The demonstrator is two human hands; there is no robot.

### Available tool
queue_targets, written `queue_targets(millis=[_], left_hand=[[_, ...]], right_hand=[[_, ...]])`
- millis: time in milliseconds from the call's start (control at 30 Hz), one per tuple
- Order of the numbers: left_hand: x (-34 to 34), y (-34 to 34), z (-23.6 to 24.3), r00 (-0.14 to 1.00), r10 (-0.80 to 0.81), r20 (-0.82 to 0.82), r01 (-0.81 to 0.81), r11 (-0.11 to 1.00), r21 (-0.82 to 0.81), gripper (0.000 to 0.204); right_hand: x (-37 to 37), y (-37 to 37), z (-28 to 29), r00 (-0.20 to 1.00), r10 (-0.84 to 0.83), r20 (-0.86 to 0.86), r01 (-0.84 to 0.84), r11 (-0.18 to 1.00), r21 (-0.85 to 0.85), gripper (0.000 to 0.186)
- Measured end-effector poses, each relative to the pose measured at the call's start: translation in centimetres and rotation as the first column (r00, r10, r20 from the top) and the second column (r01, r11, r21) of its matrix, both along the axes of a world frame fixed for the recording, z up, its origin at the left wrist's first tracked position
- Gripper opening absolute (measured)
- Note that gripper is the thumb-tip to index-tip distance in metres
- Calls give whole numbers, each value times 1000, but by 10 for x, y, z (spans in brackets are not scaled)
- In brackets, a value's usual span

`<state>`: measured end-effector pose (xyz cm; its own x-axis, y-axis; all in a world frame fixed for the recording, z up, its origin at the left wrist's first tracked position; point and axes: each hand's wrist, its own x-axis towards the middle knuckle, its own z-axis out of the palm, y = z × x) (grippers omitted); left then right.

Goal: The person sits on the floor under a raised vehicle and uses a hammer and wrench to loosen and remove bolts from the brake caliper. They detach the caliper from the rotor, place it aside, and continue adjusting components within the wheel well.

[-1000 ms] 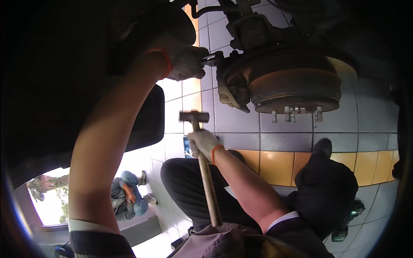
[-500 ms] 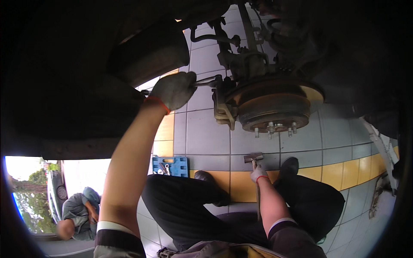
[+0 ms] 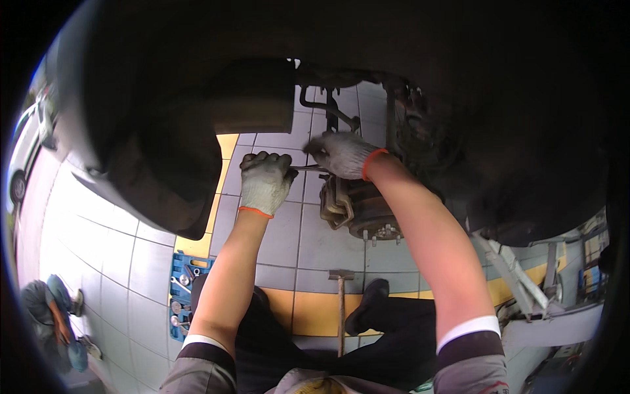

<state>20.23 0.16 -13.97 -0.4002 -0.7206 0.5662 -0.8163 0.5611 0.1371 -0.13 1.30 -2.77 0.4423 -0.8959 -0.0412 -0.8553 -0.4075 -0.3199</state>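
Observation:
My left hand [image 3: 267,182], in a pale knit glove with an orange cuff, is closed around the handle of a metal wrench [image 3: 308,168]. Its shaft runs right toward the brake bracket [image 3: 336,205] beside the brake disc [image 3: 377,213]. My right hand [image 3: 341,155], gloved the same way, is over the wrench's far end by the bracket. Its fingers are blurred and partly hidden, so whether they grip anything is unclear. Between my legs a hammer [image 3: 340,308] stands with its handle toward me, held by neither hand.
A blue tool case [image 3: 177,299] with wrenches and sockets lies at my left knee. Dark wheel-arch bodywork [image 3: 157,157] hangs overhead and left. A pale lift arm [image 3: 515,272] is at right. Another person [image 3: 52,322] crouches at far left.
My right hand has let go of the hammer and risen to the bracket. My left hand stays on the wrench, its grip turned. The view has shifted.

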Motion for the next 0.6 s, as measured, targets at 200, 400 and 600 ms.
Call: queue_targets(millis=[200, 400, 600], left_hand=[[12, 6, 11, 995, 65, -79, -52, 987, 151, 33], [10, 13, -2, 993, 95, -65, -96, 995, -5, 31], [7, 13, -26, 999, 1, -47, 8, 981, 194, 26]], right_hand=[[14, -61, -24, 968, 37, -248, 89, 873, 479, 44], [27, -70, -33, 916, 33, -399, 133, 916, 379, 40], [27, -55, -43, 927, 25, -373, 58, 976, 210, 32]])
